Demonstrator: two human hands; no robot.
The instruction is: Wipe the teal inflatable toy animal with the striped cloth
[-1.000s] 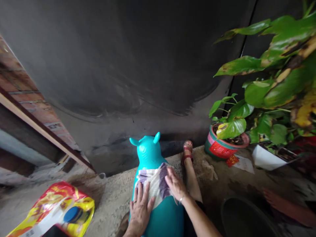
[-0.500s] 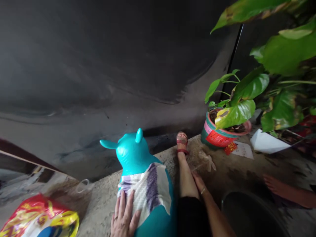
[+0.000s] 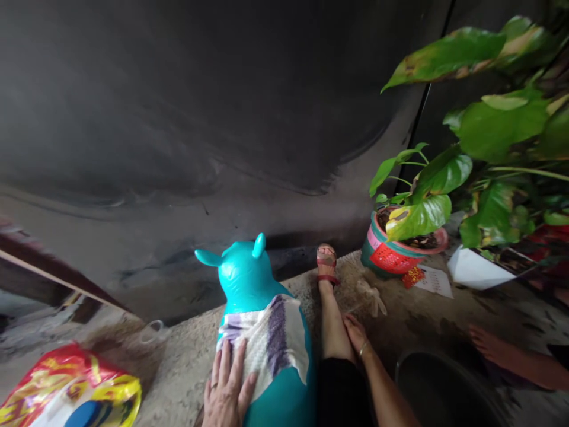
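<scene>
My left hand [image 3: 227, 379] lies flat on a white cloth with purple stripes [image 3: 267, 338], its fingers spread and a ring on one of them. The cloth drapes over the back of a shiny turquoise inflatable animal toy [image 3: 246, 276], whose head and two ears point away from me. To the right of the toy, my right hand [image 3: 354, 333] rests against the side of a bare lower leg [image 3: 333, 326], fingers stretched out and holding nothing. A bracelet circles that wrist. The leg's foot wears a red-strapped sandal [image 3: 328, 264].
A dark wall [image 3: 267, 118] rises ahead. At the right stand a potted leafy plant [image 3: 395, 255], a white planter [image 3: 478, 270], a dark tub [image 3: 400, 367] and a bare foot [image 3: 493, 344]. A red and yellow plastic bag [image 3: 71, 379] lies at lower left.
The view has shifted slightly, so the toy sits a little further right. My left hand stays on the cloth. More of my right hand's fingers shows beside the leg.
</scene>
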